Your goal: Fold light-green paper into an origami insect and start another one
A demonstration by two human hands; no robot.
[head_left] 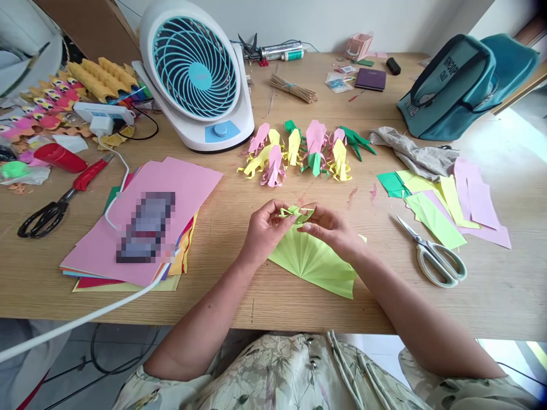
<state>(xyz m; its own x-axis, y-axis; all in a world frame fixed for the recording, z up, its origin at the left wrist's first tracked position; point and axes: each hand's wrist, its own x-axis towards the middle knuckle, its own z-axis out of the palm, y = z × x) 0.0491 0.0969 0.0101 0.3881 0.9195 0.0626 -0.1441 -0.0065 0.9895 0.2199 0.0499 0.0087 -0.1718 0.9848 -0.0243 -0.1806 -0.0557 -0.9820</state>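
Between my two hands is a small folded lime-green paper figure (298, 214) with thin leg-like points. My left hand (269, 226) pinches its left side between thumb and fingers. On its right side, my right hand (327, 228) grips the edge, the thumb near the lower rim. Under both hands a creased lime-green paper sheet (308, 262) lies on the table, with fold lines fanning out from its top. Beyond my hands stands a group of folded paper figures, among them a pink one (274, 165), a yellow one (341, 160) and a green one (357, 142).
Scissors with pale handles (440, 262) lie to the right, below several paper offcuts (436, 216). At left are stacked coloured sheets (183, 182), a blurred phone-like object (146, 228), and red-black scissors (64, 199). A white fan (199, 74) and a teal bag (453, 85) stand behind.
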